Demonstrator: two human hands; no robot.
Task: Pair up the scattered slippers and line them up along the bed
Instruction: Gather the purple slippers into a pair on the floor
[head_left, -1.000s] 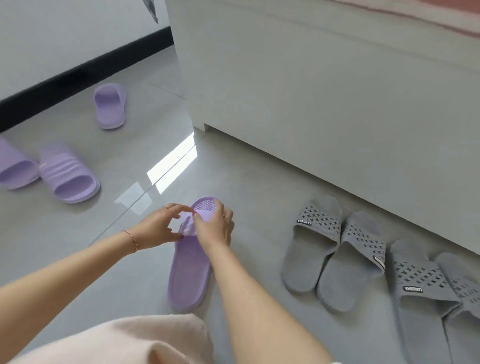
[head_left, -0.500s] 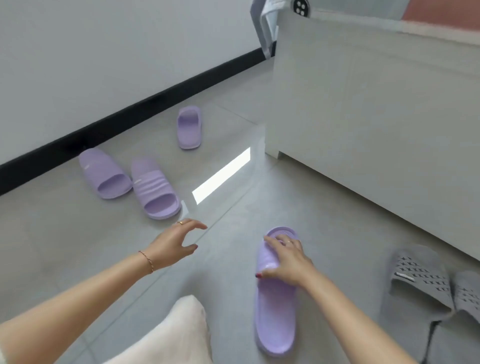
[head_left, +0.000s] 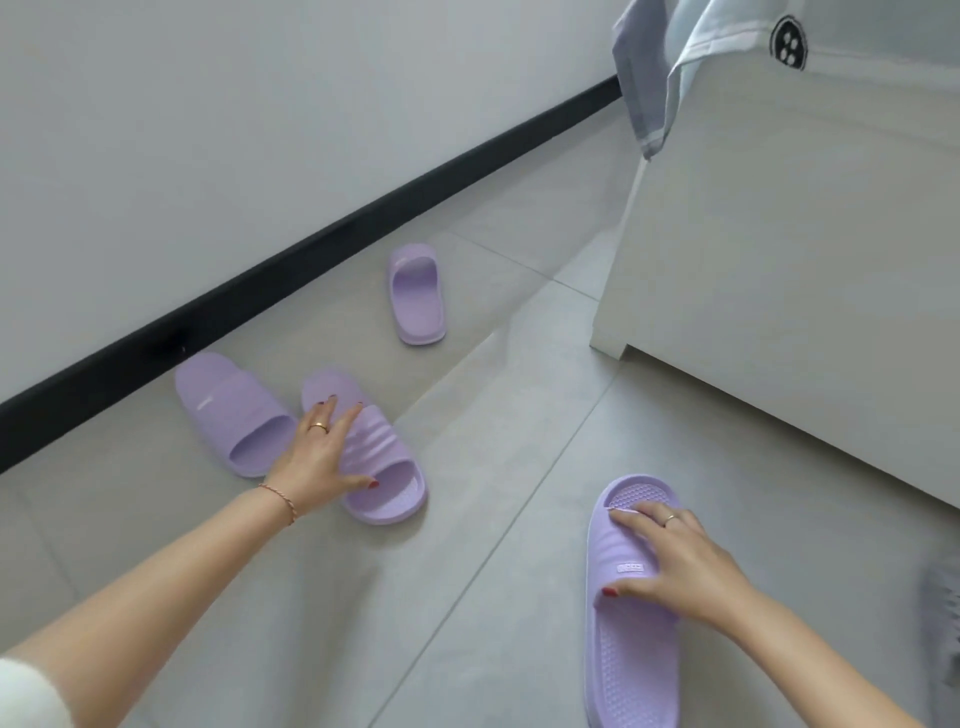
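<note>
A: Where are the hands?

B: The left hand (head_left: 317, 457) lies flat, fingers spread, on the ribbed strap of a lilac slipper (head_left: 379, 462) at centre left; the thumb sits by the strap's opening. Resting on it, not closed round it.

A: And the right?

B: The right hand (head_left: 670, 561) presses on the smooth strap of another lilac slide (head_left: 623, 649) at lower right, thumb on the strap's near edge, fingers reaching toward the toe. It looks like a loose hold on the strap. That insole is dimpled all over, and a small raised badge sits on the strap.

A: Other slippers?

B: A plain-strap one (head_left: 228, 410) lies just left of the ribbed one, near the black skirting (head_left: 311, 254). A fourth (head_left: 417, 295) lies alone at centre, heel toward the camera, well apart from the rest. All look like soft moulded foam with rounded edges.

A: And the bed?

B: The bed (head_left: 779, 291) fills the upper right, a flat off-white panel, cloth (head_left: 649, 67) hanging over its corner. The right-hand slide lies near its side. A grey slipper's edge (head_left: 943, 597) shows at the far right. Floor (head_left: 493, 519) is pale glossy tile.
</note>
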